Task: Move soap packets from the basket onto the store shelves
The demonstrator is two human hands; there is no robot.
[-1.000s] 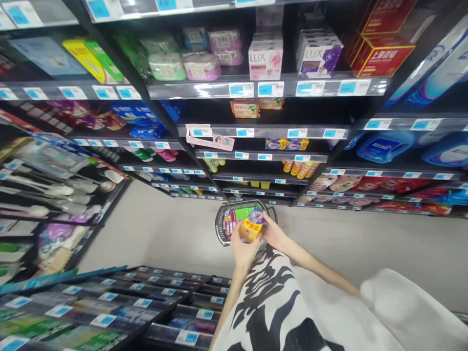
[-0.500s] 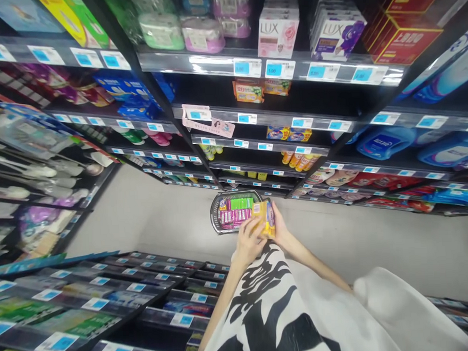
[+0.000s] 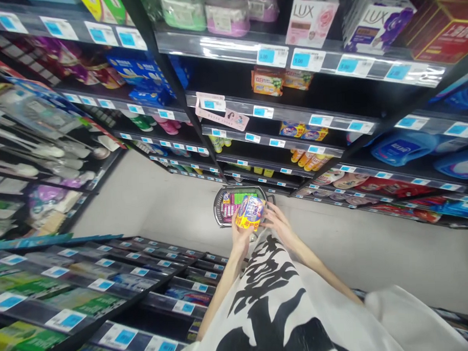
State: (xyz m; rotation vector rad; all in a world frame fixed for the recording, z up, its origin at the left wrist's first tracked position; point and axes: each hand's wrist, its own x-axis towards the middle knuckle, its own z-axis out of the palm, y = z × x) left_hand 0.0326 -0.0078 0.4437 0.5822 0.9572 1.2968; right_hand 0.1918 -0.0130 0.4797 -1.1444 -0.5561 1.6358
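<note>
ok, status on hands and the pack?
Left hand holding OMO pack. Right hand at its right edge, contact unclear. Pack blocks view of part of the basket.

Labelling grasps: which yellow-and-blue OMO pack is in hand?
The yellow-and-blue wrapped OMO pack in the left hand, right-hand fingers at its edge; two similar packs sit on a dark shelf.

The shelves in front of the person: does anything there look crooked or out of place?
Yes: a pink strip on one shelf edge slants, its right end dipping below the edge, while the price tag beside it follows the edge. It may have slipped.
</note>
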